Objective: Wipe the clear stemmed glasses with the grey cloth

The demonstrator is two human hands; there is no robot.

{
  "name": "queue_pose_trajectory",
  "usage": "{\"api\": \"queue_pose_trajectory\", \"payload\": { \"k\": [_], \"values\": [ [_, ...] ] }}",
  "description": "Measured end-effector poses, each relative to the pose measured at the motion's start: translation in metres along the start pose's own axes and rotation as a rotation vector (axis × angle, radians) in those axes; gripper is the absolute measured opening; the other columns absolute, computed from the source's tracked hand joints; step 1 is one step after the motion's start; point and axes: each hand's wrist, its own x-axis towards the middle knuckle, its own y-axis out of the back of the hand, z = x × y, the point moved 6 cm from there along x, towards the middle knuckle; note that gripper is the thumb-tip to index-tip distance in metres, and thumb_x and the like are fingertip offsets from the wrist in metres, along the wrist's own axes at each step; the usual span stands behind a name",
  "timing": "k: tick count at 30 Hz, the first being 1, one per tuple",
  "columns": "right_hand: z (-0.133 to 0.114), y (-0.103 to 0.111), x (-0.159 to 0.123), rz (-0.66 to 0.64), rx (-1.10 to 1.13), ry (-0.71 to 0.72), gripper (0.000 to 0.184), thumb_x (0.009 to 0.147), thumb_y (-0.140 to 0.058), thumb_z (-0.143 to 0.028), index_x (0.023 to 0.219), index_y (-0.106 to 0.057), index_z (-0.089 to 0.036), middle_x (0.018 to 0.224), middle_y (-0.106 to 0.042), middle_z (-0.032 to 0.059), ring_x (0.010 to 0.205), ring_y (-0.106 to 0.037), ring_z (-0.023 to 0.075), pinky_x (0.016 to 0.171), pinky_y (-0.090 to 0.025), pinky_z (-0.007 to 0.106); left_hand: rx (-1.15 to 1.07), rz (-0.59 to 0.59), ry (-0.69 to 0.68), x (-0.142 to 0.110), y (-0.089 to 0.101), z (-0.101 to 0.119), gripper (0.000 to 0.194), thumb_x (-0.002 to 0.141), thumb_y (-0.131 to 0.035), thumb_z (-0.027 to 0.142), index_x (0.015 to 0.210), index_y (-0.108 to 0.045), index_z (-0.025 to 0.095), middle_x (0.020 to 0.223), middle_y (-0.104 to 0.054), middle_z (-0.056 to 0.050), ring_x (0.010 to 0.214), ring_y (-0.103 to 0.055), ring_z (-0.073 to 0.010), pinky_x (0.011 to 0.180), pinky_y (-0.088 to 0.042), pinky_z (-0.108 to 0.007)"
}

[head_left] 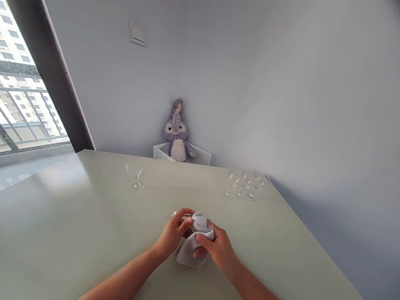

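In front of me, a stemmed glass lies on its side between my hands, its foot pointing left. My left hand is closed around it near the stem, thumb against the bowl. A pale grey cloth wraps part of the bowl and hangs down below it. My right hand is closed on this cloth at the rim end, with the thumb on top. Fingers and cloth hide most of the bowl.
One stemmed glass stands upright at the back left of the pale green table. Three more glasses stand close together near the right edge by the wall. A plush toy sits in a white perforated basket beyond the table.
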Motion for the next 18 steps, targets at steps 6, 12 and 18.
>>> {"api": "queue_pose_trajectory", "payload": {
  "k": [6,12,18],
  "values": [
    [0.016,0.005,0.004,0.082,0.320,-0.152,0.024,0.073,-0.063,-0.037,0.083,-0.059,-0.015,0.055,-0.057,-0.0028,0.042,-0.053,0.0081,0.045,-0.044,0.020,0.010,-0.006,-0.063,0.000,-0.001,-0.002,0.043,0.080,-0.050,0.040,0.120,-0.043,0.026,0.118,-0.051,-0.007,0.093,-0.052,-0.0166,0.078,-0.042,-0.029],
    [0.004,-0.005,-0.001,-0.048,0.156,-0.079,0.031,0.074,-0.063,-0.035,0.097,-0.059,-0.016,0.067,-0.061,-0.0006,0.044,-0.056,0.0099,0.046,-0.045,0.022,0.072,0.048,-0.022,0.001,0.002,-0.003,0.047,0.079,-0.049,0.046,0.117,-0.044,0.019,0.076,-0.059,-0.002,0.068,-0.055,-0.0146,0.066,-0.044,-0.029],
    [0.011,0.002,0.002,0.050,0.234,-0.091,0.025,0.074,-0.063,-0.036,0.087,-0.061,-0.015,0.061,-0.060,-0.0013,0.043,-0.054,0.0090,0.047,-0.045,0.021,0.049,0.002,-0.043,0.000,-0.003,-0.012,0.066,0.077,-0.054,0.044,0.133,-0.026,0.025,0.116,-0.051,-0.008,0.093,-0.053,-0.0180,0.081,-0.041,-0.032]
  ]
}}
